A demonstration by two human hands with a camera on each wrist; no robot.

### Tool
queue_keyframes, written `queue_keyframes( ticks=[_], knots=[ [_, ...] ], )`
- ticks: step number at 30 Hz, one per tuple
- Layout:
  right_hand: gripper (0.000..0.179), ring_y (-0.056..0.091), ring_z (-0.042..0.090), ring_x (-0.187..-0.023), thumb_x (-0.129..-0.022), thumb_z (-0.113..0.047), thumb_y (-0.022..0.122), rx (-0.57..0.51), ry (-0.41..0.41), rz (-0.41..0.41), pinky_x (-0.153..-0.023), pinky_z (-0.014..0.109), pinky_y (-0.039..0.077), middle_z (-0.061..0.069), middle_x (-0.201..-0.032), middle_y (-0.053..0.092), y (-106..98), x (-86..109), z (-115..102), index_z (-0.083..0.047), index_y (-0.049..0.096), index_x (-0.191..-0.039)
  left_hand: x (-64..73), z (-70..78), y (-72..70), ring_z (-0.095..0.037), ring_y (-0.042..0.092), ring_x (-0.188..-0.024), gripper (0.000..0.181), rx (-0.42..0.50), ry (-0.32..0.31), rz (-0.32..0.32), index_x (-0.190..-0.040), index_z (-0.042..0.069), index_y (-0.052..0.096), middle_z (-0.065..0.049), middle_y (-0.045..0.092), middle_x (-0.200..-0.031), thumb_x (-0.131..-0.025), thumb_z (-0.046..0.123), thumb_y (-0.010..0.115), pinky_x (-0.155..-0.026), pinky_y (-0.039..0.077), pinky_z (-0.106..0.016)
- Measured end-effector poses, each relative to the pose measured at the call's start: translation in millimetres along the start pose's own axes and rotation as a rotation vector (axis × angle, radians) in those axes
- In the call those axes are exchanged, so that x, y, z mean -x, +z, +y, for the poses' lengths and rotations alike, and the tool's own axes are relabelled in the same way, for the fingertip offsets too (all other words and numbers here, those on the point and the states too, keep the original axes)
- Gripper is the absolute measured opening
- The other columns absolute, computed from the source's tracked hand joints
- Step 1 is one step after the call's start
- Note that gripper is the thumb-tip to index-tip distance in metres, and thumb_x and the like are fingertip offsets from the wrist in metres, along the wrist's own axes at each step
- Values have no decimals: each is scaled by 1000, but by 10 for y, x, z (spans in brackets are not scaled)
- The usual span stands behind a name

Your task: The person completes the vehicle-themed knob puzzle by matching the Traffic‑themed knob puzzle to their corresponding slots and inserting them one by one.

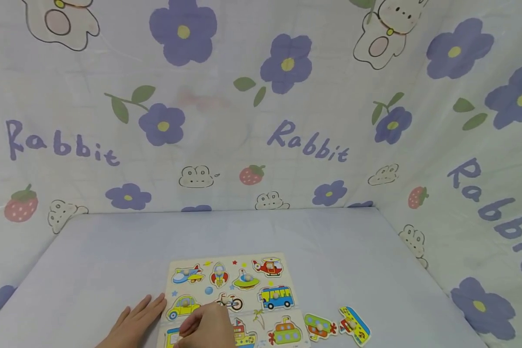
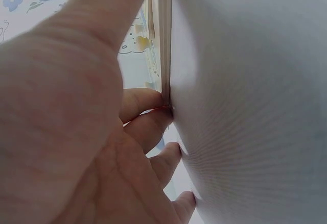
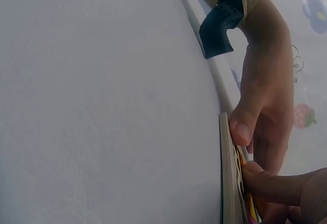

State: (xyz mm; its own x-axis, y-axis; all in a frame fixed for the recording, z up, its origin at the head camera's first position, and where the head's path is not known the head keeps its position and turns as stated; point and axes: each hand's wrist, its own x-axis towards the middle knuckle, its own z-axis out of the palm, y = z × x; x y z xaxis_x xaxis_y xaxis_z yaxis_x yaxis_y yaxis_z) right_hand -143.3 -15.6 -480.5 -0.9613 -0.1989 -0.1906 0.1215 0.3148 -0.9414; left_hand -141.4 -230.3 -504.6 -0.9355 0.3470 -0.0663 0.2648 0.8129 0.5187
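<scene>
A wooden puzzle board [image 1: 226, 258] with vehicle pieces lies on the table. My left hand [image 1: 137, 316] rests flat beside its left edge, fingers extended and fingertips touching the board's side. Over the board's lower left, my right hand [image 1: 210, 326] curls thumb and fingers round a puzzle piece [image 3: 250, 203] close to the board; the hand hides most of it. Set in the board are a plane, a rocket, a flying saucer, a helicopter, a yellow car [image 1: 182, 307], a bicycle [image 1: 235, 303] and a blue bus [image 1: 277, 300]. A ship picture [image 1: 245, 338] is partly covered.
Off the board's right edge lie a loose green submarine piece [image 1: 319, 327] and a loose ship piece [image 1: 358, 328]. A submarine picture [image 1: 287, 333] shows at the board's lower right. Patterned cloth walls [image 1: 226, 145] enclose the table [image 1: 126, 251] at back and sides.
</scene>
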Motion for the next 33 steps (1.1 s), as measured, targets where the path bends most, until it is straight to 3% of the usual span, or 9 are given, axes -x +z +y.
queue_keyframes(
  ticks=[12,21,33],
  knots=[
    [26,63,11,-52,-61,3,90,36,-52,-30,-50,23,53,-8,-54,62,10,-17,30,-14,71,-62,17,5,-12,-44,27,-140,119,-30,28,36,-148,5,42,-10,39,-153,-61,79,73,-103,17,-75],
    [25,63,11,-54,-63,2,90,45,-19,-39,-51,23,52,-5,-56,63,1,-17,31,-14,71,-63,12,13,-10,-44,24,-141,118,0,5,10,-149,5,42,-10,37,-154,-61,76,75,-104,14,-75],
    [26,62,10,-53,-62,2,90,39,-59,-30,-51,22,52,-7,-55,62,-7,3,42,-14,70,-63,11,17,-3,-44,23,-141,119,5,4,5,-149,4,42,-11,37,-154,-61,76,75,-104,13,-75]
  ],
)
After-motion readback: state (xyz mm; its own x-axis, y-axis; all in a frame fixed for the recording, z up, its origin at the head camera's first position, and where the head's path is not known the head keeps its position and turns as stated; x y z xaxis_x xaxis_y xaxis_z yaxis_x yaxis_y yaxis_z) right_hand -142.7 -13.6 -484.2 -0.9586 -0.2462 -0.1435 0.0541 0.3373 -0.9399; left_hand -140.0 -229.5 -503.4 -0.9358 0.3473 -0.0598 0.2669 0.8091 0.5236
